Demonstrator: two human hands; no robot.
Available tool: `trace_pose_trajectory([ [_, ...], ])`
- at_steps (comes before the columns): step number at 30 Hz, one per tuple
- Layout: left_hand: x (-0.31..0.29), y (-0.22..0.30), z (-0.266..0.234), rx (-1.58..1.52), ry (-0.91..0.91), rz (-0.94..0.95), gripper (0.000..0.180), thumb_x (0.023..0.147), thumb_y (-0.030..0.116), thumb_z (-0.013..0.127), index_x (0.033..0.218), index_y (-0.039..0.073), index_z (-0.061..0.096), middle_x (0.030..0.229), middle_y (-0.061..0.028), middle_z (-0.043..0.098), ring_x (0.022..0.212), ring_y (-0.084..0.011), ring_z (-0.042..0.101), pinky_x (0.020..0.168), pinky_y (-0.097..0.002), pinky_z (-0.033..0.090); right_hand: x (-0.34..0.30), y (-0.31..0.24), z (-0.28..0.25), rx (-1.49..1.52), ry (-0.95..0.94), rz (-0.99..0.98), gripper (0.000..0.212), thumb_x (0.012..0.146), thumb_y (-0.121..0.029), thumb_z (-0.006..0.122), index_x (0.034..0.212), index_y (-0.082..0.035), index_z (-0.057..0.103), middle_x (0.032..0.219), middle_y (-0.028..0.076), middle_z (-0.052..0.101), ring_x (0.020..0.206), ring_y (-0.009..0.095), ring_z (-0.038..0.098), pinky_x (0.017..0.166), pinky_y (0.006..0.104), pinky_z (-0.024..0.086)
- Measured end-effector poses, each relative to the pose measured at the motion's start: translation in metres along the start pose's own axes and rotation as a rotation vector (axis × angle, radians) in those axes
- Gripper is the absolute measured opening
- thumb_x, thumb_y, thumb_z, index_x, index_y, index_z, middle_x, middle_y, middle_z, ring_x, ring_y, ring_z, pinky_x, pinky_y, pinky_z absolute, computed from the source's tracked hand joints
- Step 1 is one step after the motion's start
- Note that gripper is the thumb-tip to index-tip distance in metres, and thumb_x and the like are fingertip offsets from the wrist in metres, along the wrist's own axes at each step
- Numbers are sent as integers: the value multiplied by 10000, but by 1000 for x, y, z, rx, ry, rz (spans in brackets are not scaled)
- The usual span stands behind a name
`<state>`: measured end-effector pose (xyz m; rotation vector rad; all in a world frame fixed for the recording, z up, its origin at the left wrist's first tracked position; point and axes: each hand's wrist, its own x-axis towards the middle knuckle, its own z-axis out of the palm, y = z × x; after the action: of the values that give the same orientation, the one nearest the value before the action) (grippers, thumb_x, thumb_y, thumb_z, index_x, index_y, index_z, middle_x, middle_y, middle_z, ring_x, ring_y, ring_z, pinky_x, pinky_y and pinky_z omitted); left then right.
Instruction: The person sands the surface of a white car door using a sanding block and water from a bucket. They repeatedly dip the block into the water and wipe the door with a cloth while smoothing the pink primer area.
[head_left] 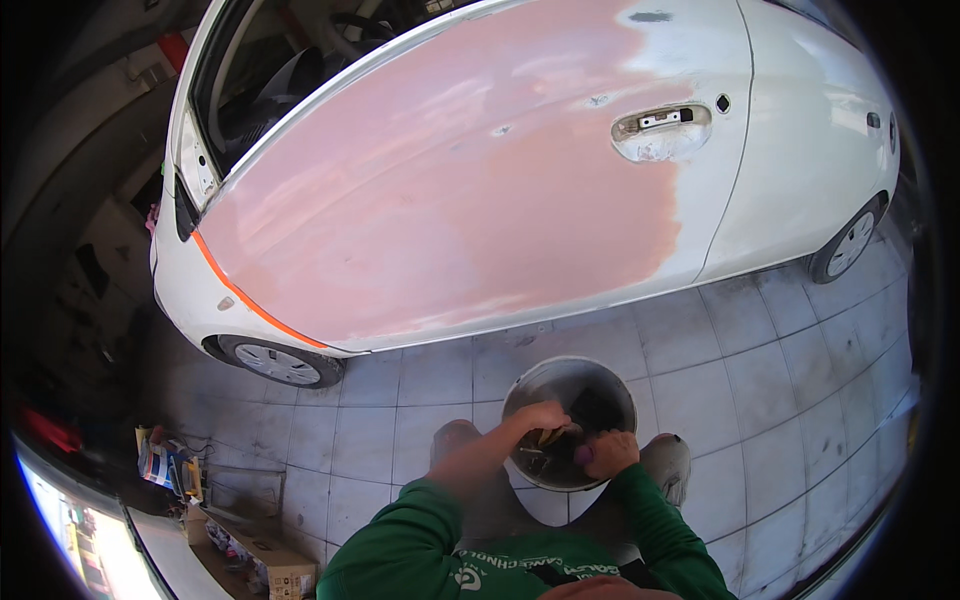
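Observation:
Between my knees stands a round bucket (pixel 632 400) with a dark inside and several objects in it that are hard to make out. My left hand (pixel 541 416) is over its left side, fingers closed on a small yellow object (pixel 547 437) whose kind I cannot tell. At the right rim, my right hand (pixel 612 453) is closed around a small purple object (pixel 583 455), pointing into the bucket. Beyond the bucket is a white car's door (pixel 460 200), largely covered by a dull pink coat with bare spots near the handle recess (pixel 660 130).
Orange tape (pixel 245 300) runs along the door's front edge. The front wheel (pixel 280 362) and rear wheel (pixel 852 248) rest on a tiled floor (pixel 740 390). At lower left are an open cardboard box (pixel 285 570) and a low stand with cans (pixel 160 462).

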<state>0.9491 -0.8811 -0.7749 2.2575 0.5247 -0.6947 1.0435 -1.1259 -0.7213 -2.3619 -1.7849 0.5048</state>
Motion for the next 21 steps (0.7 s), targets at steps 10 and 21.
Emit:
trace_pose_trajectory([
  [10, -62, 64, -65, 87, -50, 83, 527, 919, 494, 729, 1161, 26, 752, 1063, -210, 760, 971, -373, 717, 883, -470, 536, 0, 45, -40, 66, 416, -133, 307, 668, -231, 789, 953, -119, 770, 995, 88, 689, 1087, 317, 648, 1201, 565, 379],
  [21, -330, 147, -256, 117, 1057, 261, 300, 945, 260, 769, 1138, 49, 680, 893, -141, 753, 798, -319, 750, 742, -392, 581, 43, 59, -27, 13, 227, -105, 227, 723, -191, 742, 944, -137, 754, 1088, 55, 710, 1146, 287, 645, 997, 513, 490],
])
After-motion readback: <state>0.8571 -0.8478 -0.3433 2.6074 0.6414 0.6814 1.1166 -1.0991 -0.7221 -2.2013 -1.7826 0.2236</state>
